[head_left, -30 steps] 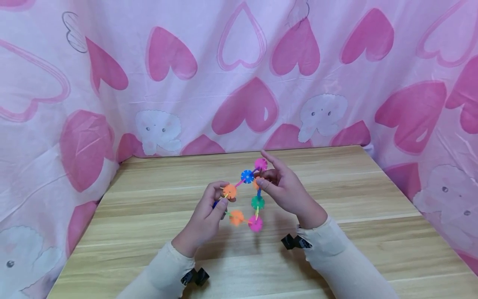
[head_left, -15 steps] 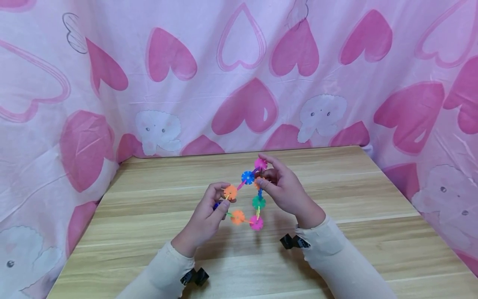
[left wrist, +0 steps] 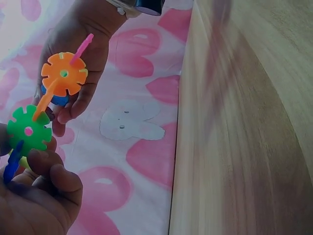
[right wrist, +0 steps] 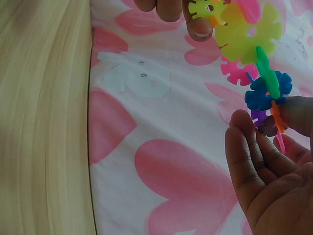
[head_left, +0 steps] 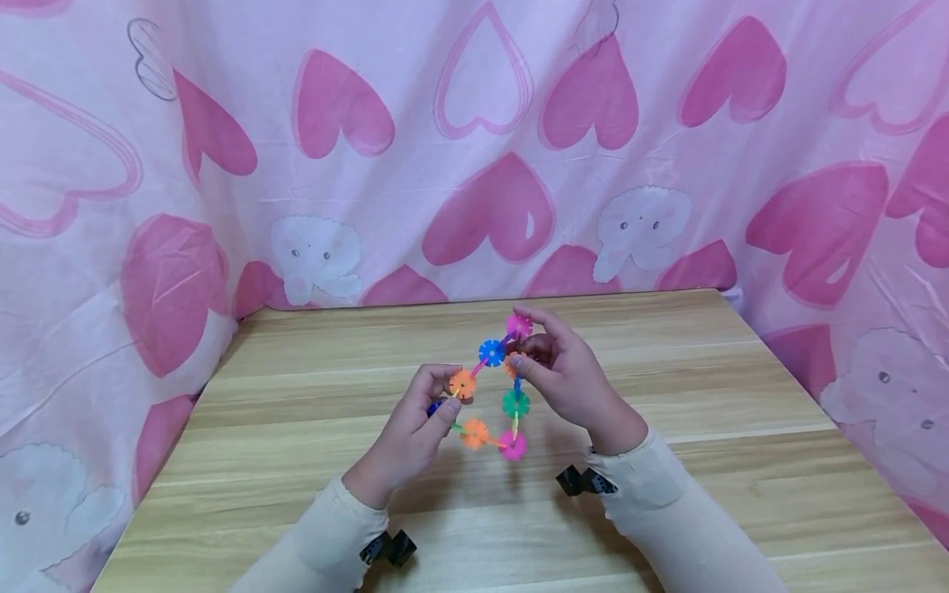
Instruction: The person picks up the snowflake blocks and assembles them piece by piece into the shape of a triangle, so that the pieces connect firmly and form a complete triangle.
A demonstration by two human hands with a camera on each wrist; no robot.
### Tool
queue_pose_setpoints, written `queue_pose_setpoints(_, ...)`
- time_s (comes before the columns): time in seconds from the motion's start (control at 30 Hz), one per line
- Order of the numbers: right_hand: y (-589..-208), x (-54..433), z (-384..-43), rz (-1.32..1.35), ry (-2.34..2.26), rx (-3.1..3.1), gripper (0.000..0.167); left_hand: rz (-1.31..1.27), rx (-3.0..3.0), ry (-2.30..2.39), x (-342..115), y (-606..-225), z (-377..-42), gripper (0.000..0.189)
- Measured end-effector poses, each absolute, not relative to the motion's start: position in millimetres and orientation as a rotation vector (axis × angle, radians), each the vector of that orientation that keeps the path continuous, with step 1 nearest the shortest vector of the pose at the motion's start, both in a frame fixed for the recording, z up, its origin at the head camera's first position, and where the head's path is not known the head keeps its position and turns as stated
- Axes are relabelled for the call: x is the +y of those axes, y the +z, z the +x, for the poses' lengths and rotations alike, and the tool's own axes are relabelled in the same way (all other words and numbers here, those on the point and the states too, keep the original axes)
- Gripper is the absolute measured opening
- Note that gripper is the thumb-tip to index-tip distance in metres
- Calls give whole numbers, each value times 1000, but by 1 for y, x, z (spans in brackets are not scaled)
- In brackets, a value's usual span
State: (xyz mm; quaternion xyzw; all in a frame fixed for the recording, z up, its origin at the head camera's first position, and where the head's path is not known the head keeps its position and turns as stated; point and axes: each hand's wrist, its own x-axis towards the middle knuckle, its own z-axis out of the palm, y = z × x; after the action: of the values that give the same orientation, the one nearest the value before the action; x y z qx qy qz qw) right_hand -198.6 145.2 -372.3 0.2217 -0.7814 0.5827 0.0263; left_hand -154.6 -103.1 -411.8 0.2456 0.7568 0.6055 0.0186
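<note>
Both hands hold up a loop of interlocking slotted plastic discs (head_left: 512, 446) above the table. My left hand (head_left: 406, 432) pinches it at the left, thumb and fingers by an orange disc (head_left: 463, 385) and a dark blue one. In the left wrist view, a green disc (left wrist: 29, 139) sits between the left fingers. At the upper right corner, my right hand (head_left: 567, 375) pinches an orange disc, its index fingertip at a pink disc (head_left: 520, 326). A blue disc (right wrist: 269, 93) and a large yellow one (right wrist: 244, 36) show in the right wrist view. Fingers hide part of the loop.
The wooden table (head_left: 296, 346) spreads beneath the hands. Behind it and on both sides hangs a pink curtain (head_left: 400, 198) printed with hearts and white rabbits. A small black device (head_left: 389, 548) is strapped at each cuff.
My right index finger has come down to the pink disc. My left hand has shifted slightly right, carrying its side of the loop along.
</note>
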Motion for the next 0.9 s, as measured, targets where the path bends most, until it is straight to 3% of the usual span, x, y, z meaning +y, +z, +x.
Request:
queue_pose_setpoints(0.47,-374,148,-201,771,1908,-2326,63,916,2262,1967,-103,-419,-155,36)
queue_pose_setpoints(0.9,-378,148,-201,904,1885,-2244,62,964,2413,1920,-102,-414,-149,27)
